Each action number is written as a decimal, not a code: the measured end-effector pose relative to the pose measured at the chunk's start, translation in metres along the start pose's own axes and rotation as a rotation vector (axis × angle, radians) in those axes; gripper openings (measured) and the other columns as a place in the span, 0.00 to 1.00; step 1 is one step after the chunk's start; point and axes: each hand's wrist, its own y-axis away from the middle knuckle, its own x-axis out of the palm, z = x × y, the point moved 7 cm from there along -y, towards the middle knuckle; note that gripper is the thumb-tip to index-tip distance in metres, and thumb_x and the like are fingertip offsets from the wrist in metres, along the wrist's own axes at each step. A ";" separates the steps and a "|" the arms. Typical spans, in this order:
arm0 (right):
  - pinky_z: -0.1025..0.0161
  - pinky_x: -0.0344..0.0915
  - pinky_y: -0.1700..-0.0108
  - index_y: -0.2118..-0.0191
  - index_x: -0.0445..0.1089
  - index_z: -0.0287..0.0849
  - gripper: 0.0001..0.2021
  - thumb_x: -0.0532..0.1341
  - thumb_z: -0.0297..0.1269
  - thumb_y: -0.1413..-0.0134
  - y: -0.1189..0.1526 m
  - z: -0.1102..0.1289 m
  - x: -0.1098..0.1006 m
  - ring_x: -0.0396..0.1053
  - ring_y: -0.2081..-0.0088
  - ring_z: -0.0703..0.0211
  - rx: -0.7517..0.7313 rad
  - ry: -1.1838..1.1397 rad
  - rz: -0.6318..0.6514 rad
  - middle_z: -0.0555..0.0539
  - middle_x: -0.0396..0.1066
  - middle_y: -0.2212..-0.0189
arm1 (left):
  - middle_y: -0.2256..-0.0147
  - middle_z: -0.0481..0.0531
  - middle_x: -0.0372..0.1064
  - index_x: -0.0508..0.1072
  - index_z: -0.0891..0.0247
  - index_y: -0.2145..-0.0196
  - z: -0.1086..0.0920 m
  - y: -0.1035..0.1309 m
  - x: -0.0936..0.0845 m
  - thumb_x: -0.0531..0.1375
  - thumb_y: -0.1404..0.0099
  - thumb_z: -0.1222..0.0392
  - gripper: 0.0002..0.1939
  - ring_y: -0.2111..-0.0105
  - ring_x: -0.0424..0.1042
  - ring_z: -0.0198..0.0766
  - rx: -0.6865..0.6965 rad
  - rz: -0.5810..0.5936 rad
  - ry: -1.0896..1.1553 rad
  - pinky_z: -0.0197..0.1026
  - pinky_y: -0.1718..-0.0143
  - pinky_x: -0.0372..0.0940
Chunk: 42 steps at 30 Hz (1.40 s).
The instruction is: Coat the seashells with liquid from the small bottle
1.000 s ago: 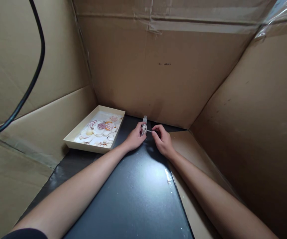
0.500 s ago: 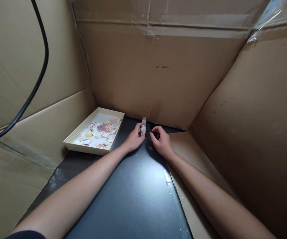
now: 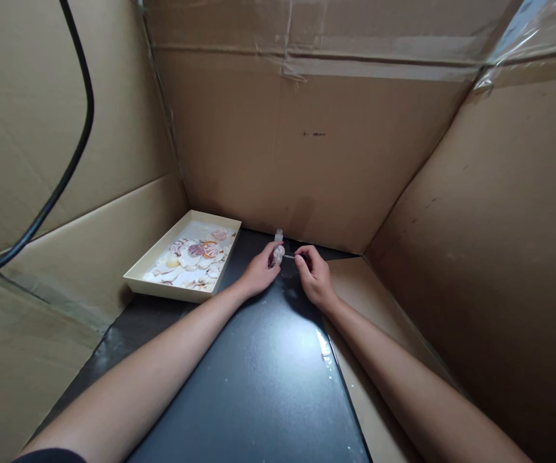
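My left hand (image 3: 258, 271) is closed around a small, whitish, knobbly shell (image 3: 278, 253), held upright between thumb and fingers. Just behind it stands a small clear bottle (image 3: 279, 235), its lower part hidden by the shell. To the right, my right hand (image 3: 315, 276) pinches a thin pale stick (image 3: 290, 256) between thumb and forefinger. The stick points left, its far end at the shell's right side; whether it touches cannot be made out. Both hands are low over the far end of the black tabletop (image 3: 249, 379).
Left of my hands is a shallow cream tray (image 3: 162, 289) with several white and purplish shells (image 3: 195, 249) in it. Cardboard walls (image 3: 278, 148) close in the back and both sides. A black cable (image 3: 87, 103) hangs at the left. A flat cardboard piece (image 3: 355, 283) lies along the right edge.
My right hand has shifted slightly right and down, and the thin stick now shows between it and the shell. The shell has turned a little in my left hand.
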 end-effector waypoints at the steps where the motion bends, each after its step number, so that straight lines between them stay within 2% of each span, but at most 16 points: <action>1: 0.65 0.59 0.65 0.62 0.62 0.43 0.09 0.51 0.42 0.39 0.000 0.000 -0.001 0.62 0.70 0.61 -0.001 -0.004 -0.011 0.50 0.65 0.69 | 0.67 0.47 0.66 0.60 0.61 0.44 0.000 0.000 0.000 0.55 0.43 0.68 0.28 0.70 0.64 0.33 -0.004 0.000 -0.010 0.36 0.64 0.60; 6: 0.65 0.58 0.67 0.63 0.63 0.43 0.07 0.53 0.39 0.41 -0.001 -0.001 0.002 0.61 0.72 0.62 0.007 0.038 0.015 0.51 0.65 0.71 | 0.64 0.48 0.67 0.60 0.62 0.44 0.002 -0.001 0.000 0.54 0.43 0.68 0.28 0.69 0.64 0.33 0.004 0.005 -0.017 0.36 0.64 0.60; 10: 0.65 0.56 0.69 0.64 0.64 0.42 0.06 0.55 0.38 0.44 -0.002 -0.003 -0.001 0.59 0.73 0.63 0.022 0.124 -0.031 0.50 0.65 0.71 | 0.62 0.50 0.68 0.60 0.62 0.43 0.002 -0.001 0.001 0.54 0.43 0.68 0.28 0.68 0.65 0.33 0.022 0.008 -0.013 0.36 0.62 0.61; 20: 0.66 0.58 0.67 0.63 0.62 0.43 0.06 0.53 0.39 0.41 0.000 0.001 -0.001 0.60 0.72 0.63 -0.011 -0.002 -0.014 0.51 0.63 0.71 | 0.53 0.54 0.68 0.62 0.63 0.44 -0.003 -0.001 -0.002 0.52 0.44 0.72 0.29 0.61 0.67 0.35 0.032 -0.012 -0.011 0.39 0.55 0.61; 27: 0.67 0.57 0.67 0.64 0.62 0.42 0.07 0.52 0.39 0.40 0.000 0.003 0.003 0.60 0.72 0.64 -0.035 -0.012 0.021 0.52 0.63 0.72 | 0.58 0.52 0.69 0.60 0.62 0.43 0.000 -0.001 -0.003 0.52 0.42 0.70 0.28 0.65 0.67 0.34 0.007 -0.030 -0.081 0.37 0.58 0.63; 32: 0.67 0.55 0.70 0.64 0.63 0.42 0.05 0.55 0.37 0.44 -0.001 -0.001 0.000 0.57 0.74 0.65 0.000 0.090 -0.028 0.52 0.63 0.73 | 0.54 0.53 0.68 0.60 0.63 0.44 -0.001 -0.001 -0.003 0.52 0.42 0.70 0.28 0.62 0.68 0.35 0.020 -0.040 -0.044 0.38 0.56 0.63; 38: 0.67 0.57 0.69 0.63 0.62 0.42 0.06 0.52 0.39 0.41 0.001 0.002 0.004 0.59 0.73 0.65 -0.025 -0.021 0.044 0.53 0.62 0.73 | 0.56 0.52 0.69 0.60 0.62 0.43 -0.001 -0.001 -0.003 0.52 0.42 0.70 0.28 0.63 0.67 0.34 0.022 -0.037 -0.059 0.38 0.56 0.63; 42: 0.68 0.56 0.70 0.64 0.63 0.42 0.06 0.53 0.38 0.42 0.000 0.002 0.004 0.59 0.74 0.65 -0.012 0.023 0.037 0.53 0.62 0.74 | 0.56 0.52 0.69 0.60 0.62 0.43 0.000 -0.001 -0.003 0.52 0.42 0.70 0.27 0.63 0.67 0.34 0.007 -0.030 -0.060 0.38 0.57 0.63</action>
